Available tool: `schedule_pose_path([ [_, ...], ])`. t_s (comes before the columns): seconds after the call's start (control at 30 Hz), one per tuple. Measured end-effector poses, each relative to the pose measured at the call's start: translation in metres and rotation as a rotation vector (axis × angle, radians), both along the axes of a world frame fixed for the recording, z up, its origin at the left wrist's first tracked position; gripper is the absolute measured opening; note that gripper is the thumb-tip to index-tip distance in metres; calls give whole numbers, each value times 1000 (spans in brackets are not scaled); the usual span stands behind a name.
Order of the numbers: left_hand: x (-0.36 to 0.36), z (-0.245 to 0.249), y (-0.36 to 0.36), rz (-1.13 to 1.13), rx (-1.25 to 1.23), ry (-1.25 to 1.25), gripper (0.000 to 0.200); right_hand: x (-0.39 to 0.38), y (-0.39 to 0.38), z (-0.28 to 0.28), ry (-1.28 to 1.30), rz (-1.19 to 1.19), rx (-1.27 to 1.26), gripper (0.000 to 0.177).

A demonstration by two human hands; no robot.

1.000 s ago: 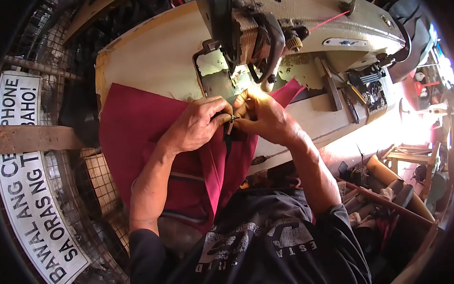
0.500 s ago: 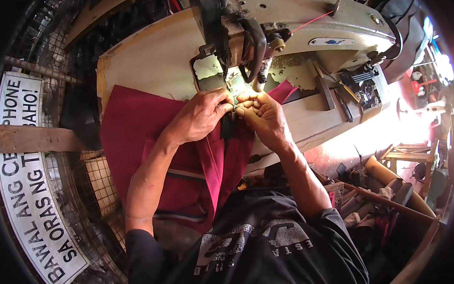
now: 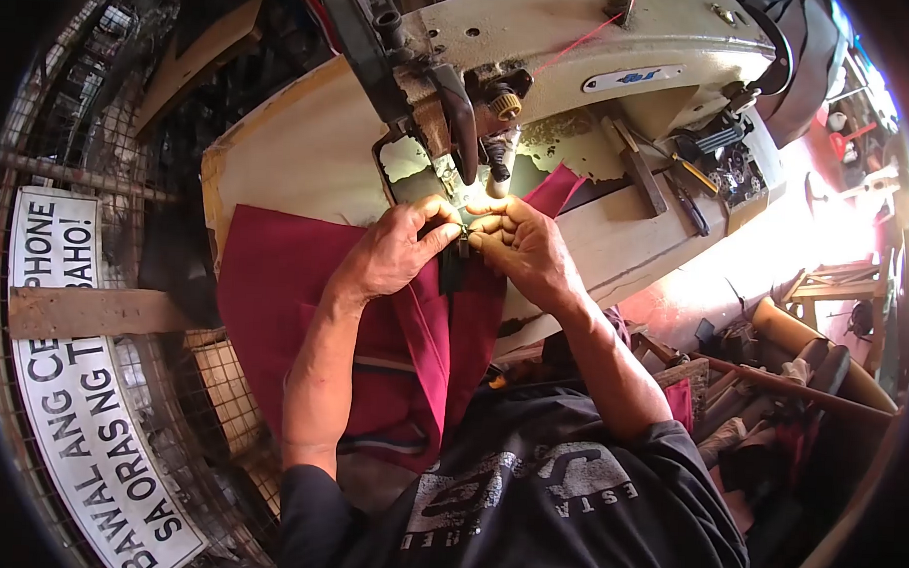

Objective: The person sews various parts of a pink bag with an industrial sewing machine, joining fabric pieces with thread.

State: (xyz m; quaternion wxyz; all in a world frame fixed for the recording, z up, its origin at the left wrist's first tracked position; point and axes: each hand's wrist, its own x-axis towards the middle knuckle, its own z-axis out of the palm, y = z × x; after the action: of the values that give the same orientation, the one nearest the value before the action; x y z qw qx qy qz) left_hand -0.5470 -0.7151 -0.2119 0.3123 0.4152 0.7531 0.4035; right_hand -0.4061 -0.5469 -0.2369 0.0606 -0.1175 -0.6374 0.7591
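Maroon fabric lies over the near side of the sewing machine table and hangs toward my lap. My left hand is closed, thumb and fingers pinched on a small dark piece just in front of the needle area. Facing it, my right hand pinches the same small piece from the other side, its other fingers curled. The piece is too small to name. Below it a black strip lies on the fabric. The sewing machine stands right behind both hands, its lamp lighting the fingertips.
Pliers, a yellow-handled tool and a metal bar lie right of the machine bed. A lettered sign hangs on wire mesh at the left, crossed by a wooden slat. Rolls and cloth fill a bin at lower right.
The view has shifted, so the sign and fabric appear farther right and the machine head farther left. Both hands remain pinched together at the small piece, with slightly altered fingers.
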Motion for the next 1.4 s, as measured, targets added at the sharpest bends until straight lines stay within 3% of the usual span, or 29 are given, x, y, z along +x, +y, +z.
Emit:
schedule_pose_path([
  [0.2,10,6,1,56,95,-8,9,0,-5,5,1,-21,-107,34],
  [0.4,7,0,-2,63,94,-16,11,1,-10,0,35,-69,77,27],
  [1.0,10,5,1,164,163,-110,20,5,-18,0,4,-162,169,17],
  [1.1,10,5,1,154,147,-94,20,1,-20,-7,44,-183,51,18],
  [1.2,9,5,1,151,134,-73,18,1,-19,-8,28,-184,84,20],
  [1.4,11,15,0,125,39,24,15,4,-27,-2,35,-270,408,24],
])
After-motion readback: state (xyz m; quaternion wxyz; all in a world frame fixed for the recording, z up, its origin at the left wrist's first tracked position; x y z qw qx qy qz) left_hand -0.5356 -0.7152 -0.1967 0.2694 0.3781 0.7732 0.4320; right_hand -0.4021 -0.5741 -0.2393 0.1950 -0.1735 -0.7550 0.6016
